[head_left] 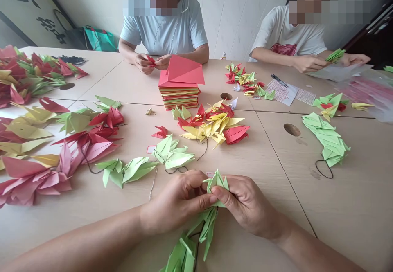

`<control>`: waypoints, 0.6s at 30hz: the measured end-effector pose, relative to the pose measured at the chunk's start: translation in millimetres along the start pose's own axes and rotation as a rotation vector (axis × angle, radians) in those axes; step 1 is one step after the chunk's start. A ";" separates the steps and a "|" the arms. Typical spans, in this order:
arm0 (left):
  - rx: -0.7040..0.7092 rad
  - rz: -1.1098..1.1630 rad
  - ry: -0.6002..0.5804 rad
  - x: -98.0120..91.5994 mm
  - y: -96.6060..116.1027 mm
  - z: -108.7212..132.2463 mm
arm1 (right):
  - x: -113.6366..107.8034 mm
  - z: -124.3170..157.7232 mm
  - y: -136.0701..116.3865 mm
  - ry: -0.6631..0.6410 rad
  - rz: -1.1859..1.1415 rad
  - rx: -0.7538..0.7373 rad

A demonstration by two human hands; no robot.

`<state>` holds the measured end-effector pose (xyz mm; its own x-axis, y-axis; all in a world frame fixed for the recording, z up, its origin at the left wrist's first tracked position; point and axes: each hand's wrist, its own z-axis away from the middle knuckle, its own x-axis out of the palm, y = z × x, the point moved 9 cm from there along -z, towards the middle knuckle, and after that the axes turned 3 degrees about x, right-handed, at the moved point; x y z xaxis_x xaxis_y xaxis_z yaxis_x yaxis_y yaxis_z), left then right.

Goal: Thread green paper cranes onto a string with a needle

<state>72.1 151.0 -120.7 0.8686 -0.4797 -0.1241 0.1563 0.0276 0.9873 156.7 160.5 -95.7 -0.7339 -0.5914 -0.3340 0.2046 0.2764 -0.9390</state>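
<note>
Both hands are raised over the near edge of the table, closed on one light green origami crane (217, 182). My left hand (184, 200) pinches its left side between thumb and fingers. The thumb of my right hand (250, 206) presses on its front, with the fingers behind it. Below the hands hang more green folded paper cranes (182, 253) on a black cord (199, 239), running out of the bottom of the view. Green cranes (173, 151) on another dark cord lie just beyond my left hand. What the hidden fingertips touch cannot be seen.
Red, yellow and pink cranes (33, 178) heap at the left. A stack of coloured paper (179, 96) stands mid-table, near a red-and-yellow crane pile (215, 124). A green crane string (327, 139) lies right. Two people sit opposite, one folding red paper (151, 61), another holding green paper (335, 55).
</note>
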 end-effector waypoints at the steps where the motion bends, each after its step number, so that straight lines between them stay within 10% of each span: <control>1: -0.007 0.004 0.004 -0.6 -0.2 -0.1 | -0.1 -0.1 2.9 0.000 -0.022 0.027; 9: -0.045 0.183 0.014 -3.3 -1.5 0.2 | -28.2 2.8 53.8 0.289 -0.400 0.365; 18: -0.030 -0.016 0.004 1.3 -8.4 2.1 | -33.0 3.7 61.1 0.377 -0.653 0.407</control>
<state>70.9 148.3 -129.0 0.8677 -0.4768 -0.1407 0.1848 0.0465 0.9817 195.8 194.1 -142.4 -0.9371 -0.2265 0.2655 -0.1701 -0.3678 -0.9142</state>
